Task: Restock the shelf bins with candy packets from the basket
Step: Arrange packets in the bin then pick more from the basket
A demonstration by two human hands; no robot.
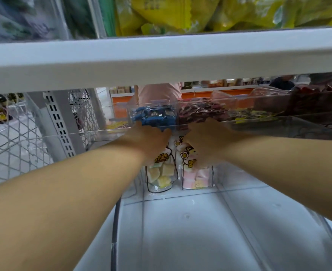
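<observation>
Clear bin (pixel 180 231) under white shelf (pixel 161 61); hands (pixel 149 141) (pixel 206 141) grip two upright candy packets (pixel 161 177) (pixel 197 178); orange counter (pixel 216 92) behind.

I can't see fingers on left hand (pixel 149 141) or right hand (pixel 206 139); candy packets (pixel 161 175) tops hidden under them. Yellow bags (pixel 171 12) up top blurred & cropped.

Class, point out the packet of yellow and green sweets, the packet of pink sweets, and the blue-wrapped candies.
yellow-green packet (pixel 162 178): head view, on its clear lower window.
pink packet (pixel 197 178): head view, on its clear lower window.
blue-wrapped candies (pixel 153 116): head view, on the middle of the pile.
</observation>
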